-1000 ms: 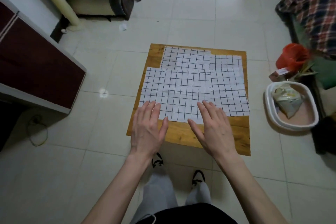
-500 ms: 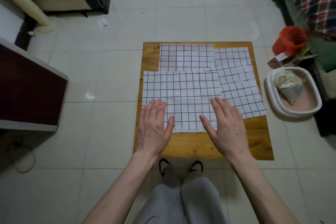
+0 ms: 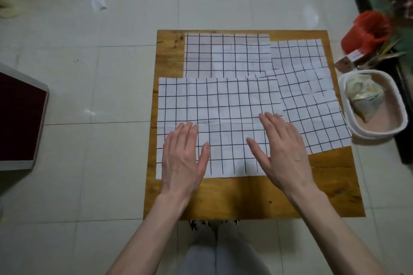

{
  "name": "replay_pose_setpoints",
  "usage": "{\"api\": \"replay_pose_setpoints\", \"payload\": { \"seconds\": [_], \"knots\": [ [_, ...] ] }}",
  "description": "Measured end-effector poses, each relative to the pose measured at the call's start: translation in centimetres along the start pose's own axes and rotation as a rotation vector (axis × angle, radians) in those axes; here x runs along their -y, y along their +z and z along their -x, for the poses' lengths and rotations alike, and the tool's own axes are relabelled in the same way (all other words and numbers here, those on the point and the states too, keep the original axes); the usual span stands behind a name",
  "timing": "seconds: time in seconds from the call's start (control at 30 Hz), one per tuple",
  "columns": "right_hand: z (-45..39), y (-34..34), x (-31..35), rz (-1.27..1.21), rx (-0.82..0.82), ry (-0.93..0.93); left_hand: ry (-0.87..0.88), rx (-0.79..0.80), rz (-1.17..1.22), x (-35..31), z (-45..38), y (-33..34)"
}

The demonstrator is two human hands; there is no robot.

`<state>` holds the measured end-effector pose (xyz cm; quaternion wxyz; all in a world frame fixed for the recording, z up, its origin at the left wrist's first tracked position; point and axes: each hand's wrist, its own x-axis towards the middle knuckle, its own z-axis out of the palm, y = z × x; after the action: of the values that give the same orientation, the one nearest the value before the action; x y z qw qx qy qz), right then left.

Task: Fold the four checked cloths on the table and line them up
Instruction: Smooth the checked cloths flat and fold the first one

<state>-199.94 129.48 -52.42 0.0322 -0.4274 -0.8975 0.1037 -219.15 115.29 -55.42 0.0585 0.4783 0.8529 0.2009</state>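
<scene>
White cloths with a black grid lie spread flat on a small wooden table [image 3: 234, 196]. The nearest cloth [image 3: 223, 105] covers the left and middle of the table. My left hand [image 3: 183, 158] lies flat on its near left part, fingers straight. My right hand [image 3: 283, 147] lies flat on its near right edge, fingers straight and together. Behind it a second cloth [image 3: 228, 53] sits at the far middle. A third cloth [image 3: 299, 53] lies at the far right, and another [image 3: 317, 118] overlaps it on the right side.
A white oval basin [image 3: 400, 123] with a crumpled bag stands on the floor right of the table. A red bag [image 3: 368, 29] sits behind it. A dark red cabinet [image 3: 20, 118] is at the left. Pale floor tiles surround the table.
Both hands have slid a little farther onto the near cloth. The view has tilted down and closer to the table. The cloths have not moved.
</scene>
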Motion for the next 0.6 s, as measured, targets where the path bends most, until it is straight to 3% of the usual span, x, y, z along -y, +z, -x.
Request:
{"api": "replay_pose_setpoints", "payload": {
  "seconds": [0.6],
  "knots": [
    [-6.2,14.9,-6.2,0.045,-0.049,-0.230,0.160,0.078,-0.087,8.1,-4.9,12.3]
  ]
}}
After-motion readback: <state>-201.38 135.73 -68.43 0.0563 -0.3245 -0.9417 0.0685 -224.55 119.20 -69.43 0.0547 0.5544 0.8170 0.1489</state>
